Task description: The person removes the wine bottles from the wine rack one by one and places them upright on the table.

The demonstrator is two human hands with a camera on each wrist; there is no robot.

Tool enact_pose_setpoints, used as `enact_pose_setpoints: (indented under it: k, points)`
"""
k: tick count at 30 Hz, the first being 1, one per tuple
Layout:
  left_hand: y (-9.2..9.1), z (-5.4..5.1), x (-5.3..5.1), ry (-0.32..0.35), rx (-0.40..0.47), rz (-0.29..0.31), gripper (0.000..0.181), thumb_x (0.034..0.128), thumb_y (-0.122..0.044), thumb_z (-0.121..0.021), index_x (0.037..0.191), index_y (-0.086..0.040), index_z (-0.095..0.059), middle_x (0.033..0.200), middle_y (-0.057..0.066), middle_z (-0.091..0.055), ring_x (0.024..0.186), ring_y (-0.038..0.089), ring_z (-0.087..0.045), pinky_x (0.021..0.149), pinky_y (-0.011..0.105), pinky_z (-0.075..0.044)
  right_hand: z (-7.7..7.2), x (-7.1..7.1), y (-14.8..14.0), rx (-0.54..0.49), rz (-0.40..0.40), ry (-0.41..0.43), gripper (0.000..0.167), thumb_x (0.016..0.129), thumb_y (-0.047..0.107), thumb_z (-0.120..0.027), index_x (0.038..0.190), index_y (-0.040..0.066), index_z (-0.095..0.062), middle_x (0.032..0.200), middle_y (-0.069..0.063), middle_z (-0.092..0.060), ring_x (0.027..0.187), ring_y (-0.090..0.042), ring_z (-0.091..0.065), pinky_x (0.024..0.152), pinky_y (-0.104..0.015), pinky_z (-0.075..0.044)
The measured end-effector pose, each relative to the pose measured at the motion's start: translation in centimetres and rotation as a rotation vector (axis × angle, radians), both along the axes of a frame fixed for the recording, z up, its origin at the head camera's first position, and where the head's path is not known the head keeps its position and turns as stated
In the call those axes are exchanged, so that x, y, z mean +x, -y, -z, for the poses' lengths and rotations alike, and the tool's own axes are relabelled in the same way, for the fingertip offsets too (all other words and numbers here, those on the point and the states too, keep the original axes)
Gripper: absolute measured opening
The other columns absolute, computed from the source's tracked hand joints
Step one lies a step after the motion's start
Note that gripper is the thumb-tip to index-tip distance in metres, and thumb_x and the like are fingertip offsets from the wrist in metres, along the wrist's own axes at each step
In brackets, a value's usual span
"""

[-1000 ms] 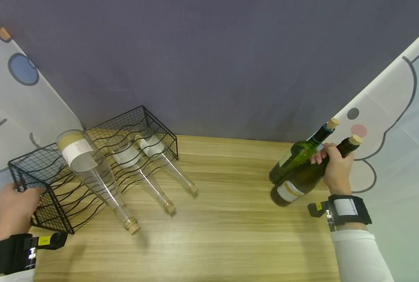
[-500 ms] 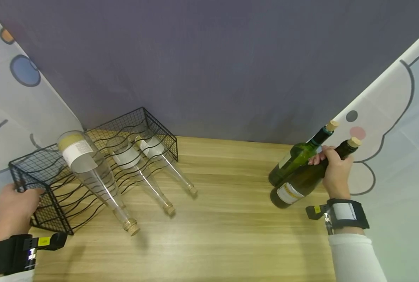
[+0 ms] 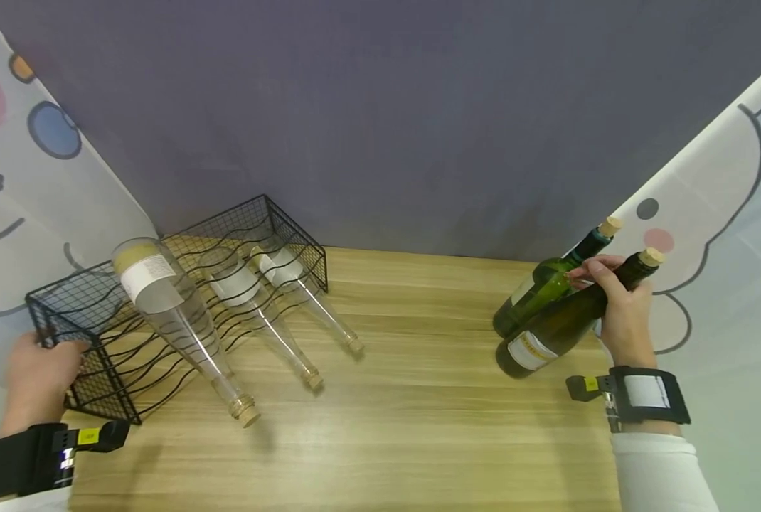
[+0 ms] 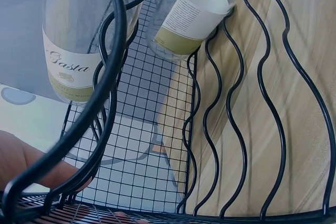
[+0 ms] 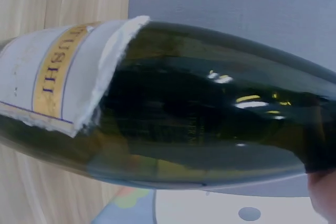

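Downward head view shares rack [image 3: 108, 384] and bottle [image 3: 572, 321] with close wrist views.

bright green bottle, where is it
The bright green bottle is at the right in the head view, just beside the darker bottle in the right hand.

Wood-grain tabletop [image 3: 419, 419]; black wire rack [image 3: 108, 380] at left, green bottle [image 3: 548, 281] upright at right.
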State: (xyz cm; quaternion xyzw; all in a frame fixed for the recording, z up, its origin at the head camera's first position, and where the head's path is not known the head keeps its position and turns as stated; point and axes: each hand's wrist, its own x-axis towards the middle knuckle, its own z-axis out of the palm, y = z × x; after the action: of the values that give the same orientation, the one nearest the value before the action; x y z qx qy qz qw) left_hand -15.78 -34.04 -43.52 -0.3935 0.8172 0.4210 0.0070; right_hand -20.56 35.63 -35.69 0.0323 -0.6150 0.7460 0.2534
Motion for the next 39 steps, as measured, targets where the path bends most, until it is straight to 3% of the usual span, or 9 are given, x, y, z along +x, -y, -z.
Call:
enact_pose_setpoints:
  k: [7, 15, 22, 24, 28, 32, 35, 37, 39]
  points:
    - [-0.2, -0.1, -0.1, 0.000, -0.006, 0.002, 0.073, 0.0990, -0.022, -0.033, 0.155, 0.005, 0.007, 0.162, 0.031, 0.003, 0.148, 0.053, -0.010, 0.114, 0.069, -0.025, -1.9, 0.4, -0.2, 0.043, 0.180, 0.032, 0.007, 0.091, 0.006, -0.065, 0.090, -0.001, -0.066, 0.073, -0.005, -0.073, 0.065, -0.013, -0.069, 0.065, -0.019, -0.057]
    - [-0.1, 0.1, -0.4, 0.010, -0.006, 0.016, 0.074, 0.0985, -0.022, -0.034, 0.155, 0.005, 0.007, 0.162, 0.031, 0.004, 0.147, 0.054, -0.009, 0.115, 0.069, -0.024, -5.1, 0.1, -0.1, -0.018, 0.282, -0.190, 0.009, 0.083, -0.001, -0.072, 0.084, -0.007, -0.065, 0.072, -0.010, -0.070, 0.062, -0.018, -0.065, 0.060, -0.019, -0.051]
    - [-0.3, 0.2, -0.5, 0.012, -0.006, 0.013, 0.074, 0.0993, -0.022, -0.032, 0.155, 0.005, 0.008, 0.162, 0.029, 0.006, 0.148, 0.053, -0.007, 0.116, 0.068, -0.023, -7.4, 0.0, 3.3, 0.470, 0.721, -0.198, 0.011, 0.083, 0.017, -0.067, 0.078, 0.027, -0.069, 0.076, 0.023, -0.059, 0.081, 0.003, -0.054, 0.084, -0.018, -0.038]
    - [-0.3, 0.1, -0.5, 0.015, -0.006, 0.017, 0.073, 0.0992, -0.022, -0.032, 0.155, 0.005, 0.008, 0.162, 0.029, 0.006, 0.148, 0.053, -0.007, 0.116, 0.069, -0.023, -8.1, 0.1, 4.7, 0.544, 0.759, -0.226, 0.018, 0.083, 0.019, -0.065, 0.074, 0.034, -0.064, 0.075, 0.029, -0.057, 0.084, 0.007, -0.051, 0.095, -0.020, -0.031]
    - [-0.5, 0.0, -0.5, 0.018, -0.001, 0.019, 0.073, 0.0996, -0.022, -0.032, 0.155, 0.004, 0.008, 0.162, 0.029, 0.007, 0.148, 0.053, -0.006, 0.115, 0.069, -0.024, -9.2, -0.3, 7.1, 0.619, 0.736, -0.221, 0.028, 0.084, 0.020, -0.063, 0.072, 0.043, -0.053, 0.076, 0.033, -0.053, 0.086, 0.009, -0.044, 0.101, -0.028, -0.017]
    - [-0.6, 0.0, -0.4, 0.024, 0.003, 0.017, 0.073, 0.0995, -0.022, -0.032, 0.155, 0.004, 0.009, 0.162, 0.029, 0.007, 0.148, 0.053, -0.007, 0.115, 0.069, -0.023, -9.4, -1.4, 8.7, 0.657, 0.645, -0.221, 0.022, 0.083, 0.022, -0.065, 0.075, 0.040, -0.056, 0.078, 0.033, -0.054, 0.086, 0.008, -0.045, 0.098, -0.029, -0.018]
    - [-0.6, 0.1, -0.4, 0.023, 0.003, 0.022, 0.074, 0.0988, -0.021, -0.032, 0.155, 0.004, 0.009, 0.162, 0.030, 0.006, 0.148, 0.053, -0.007, 0.116, 0.069, -0.023, -9.4, -2.1, 10.2, 0.706, 0.573, -0.234, 0.007, 0.084, 0.026, -0.067, 0.077, 0.028, -0.065, 0.081, 0.034, -0.054, 0.086, 0.008, -0.046, 0.098, -0.029, -0.018]
    - [-0.6, 0.2, -0.5, 0.020, 0.006, 0.021, 0.074, 0.0988, -0.021, -0.032, 0.155, 0.004, 0.009, 0.162, 0.030, 0.006, 0.148, 0.053, -0.007, 0.116, 0.069, -0.023, -9.4, -2.5, 11.5, 0.752, 0.524, -0.251, 0.015, 0.085, 0.028, -0.067, 0.080, 0.014, -0.069, 0.082, 0.035, -0.054, 0.086, 0.009, -0.047, 0.097, -0.029, -0.019]
    - [-0.5, 0.3, -0.5, 0.016, 0.005, 0.020, 0.074, 0.0990, -0.021, -0.032, 0.155, 0.004, 0.010, 0.162, 0.030, 0.007, 0.148, 0.053, -0.006, 0.115, 0.069, -0.023, -9.3, -2.7, 12.9, 0.804, 0.464, -0.264, 0.027, 0.086, 0.028, -0.067, 0.086, 0.002, -0.069, 0.082, 0.021, -0.063, 0.088, -0.001, -0.053, 0.097, -0.029, -0.020]
